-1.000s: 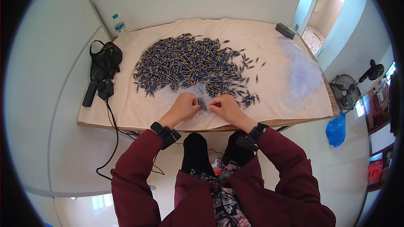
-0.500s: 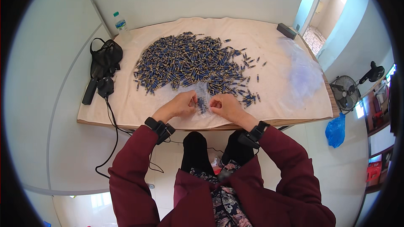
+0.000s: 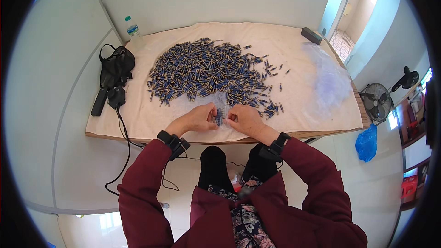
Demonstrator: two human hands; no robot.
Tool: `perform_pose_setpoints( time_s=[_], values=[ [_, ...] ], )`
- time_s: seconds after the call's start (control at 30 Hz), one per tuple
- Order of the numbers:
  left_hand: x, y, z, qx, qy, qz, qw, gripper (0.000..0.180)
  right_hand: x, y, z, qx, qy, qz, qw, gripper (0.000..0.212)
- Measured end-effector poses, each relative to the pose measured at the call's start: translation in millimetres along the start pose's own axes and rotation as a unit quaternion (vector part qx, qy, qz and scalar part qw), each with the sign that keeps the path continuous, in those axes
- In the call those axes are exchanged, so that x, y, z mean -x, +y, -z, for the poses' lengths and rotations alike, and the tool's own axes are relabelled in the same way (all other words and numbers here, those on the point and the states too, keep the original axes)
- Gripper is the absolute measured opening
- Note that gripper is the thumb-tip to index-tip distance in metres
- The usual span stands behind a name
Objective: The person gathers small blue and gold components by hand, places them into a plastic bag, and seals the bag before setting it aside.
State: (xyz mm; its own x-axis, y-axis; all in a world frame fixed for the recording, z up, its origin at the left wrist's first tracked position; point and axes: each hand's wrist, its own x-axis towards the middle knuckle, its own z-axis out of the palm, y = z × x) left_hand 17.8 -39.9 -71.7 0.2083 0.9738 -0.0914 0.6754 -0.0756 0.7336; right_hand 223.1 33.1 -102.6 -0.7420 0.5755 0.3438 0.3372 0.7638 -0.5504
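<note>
Between my hands, near the table's front edge, lies a small clear plastic bag with several small dark-blue cylinders with brass-coloured ends inside it. My left hand pinches the bag's left side, its fingers closed. Thumb and fingertips pressed together, my right hand grips the right side of the bag. Just beyond my hands spreads a large pile of the same blue cylinders. More clear plastic shows under and behind the bag, against the pile's near edge.
A cream cloth covers the table. At the left are a black pouch, a black adapter with cables and a water bottle. At the right lie clear plastic bags and a dark box. A fan stands beyond.
Both hands stay at the bag, with slight finger movement. My right hand has shifted a little to the left and down. The whole view has tilted slightly.
</note>
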Motion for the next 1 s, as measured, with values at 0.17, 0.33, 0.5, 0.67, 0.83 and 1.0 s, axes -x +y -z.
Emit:
perform_pose_setpoints(
  time_s=[0.17,0.33,0.5,0.67,0.83,1.0],
  values=[
    [2,4,-8,-0.085,0.030,-0.043,0.995,0.030,0,-1,-1,0.000,-0.007,-0.012,1.000,0.021],
    [-2,0,-19,-0.177,0.074,-0.091,0.977,0.028,-2,-2,2,0.001,-0.015,0.010,1.000,0.019],
    [-1,1,-24,-0.161,0.112,-0.091,0.976,0.025,-2,-2,5,-0.005,-0.020,-0.006,1.000,0.017],
    [-10,4,-12,-0.050,0.120,-0.039,0.991,0.023,-15,4,27,-0.117,0.029,-0.046,0.992,0.016],
    [-51,-7,-9,-0.013,0.210,-0.041,0.977,0.027,-57,33,32,0.085,0.135,0.030,0.987,0.019],
    [-79,-8,-21,-0.091,0.218,0.072,0.969,0.025,-74,45,17,0.168,0.035,-0.045,0.984,0.021]
  ],
)
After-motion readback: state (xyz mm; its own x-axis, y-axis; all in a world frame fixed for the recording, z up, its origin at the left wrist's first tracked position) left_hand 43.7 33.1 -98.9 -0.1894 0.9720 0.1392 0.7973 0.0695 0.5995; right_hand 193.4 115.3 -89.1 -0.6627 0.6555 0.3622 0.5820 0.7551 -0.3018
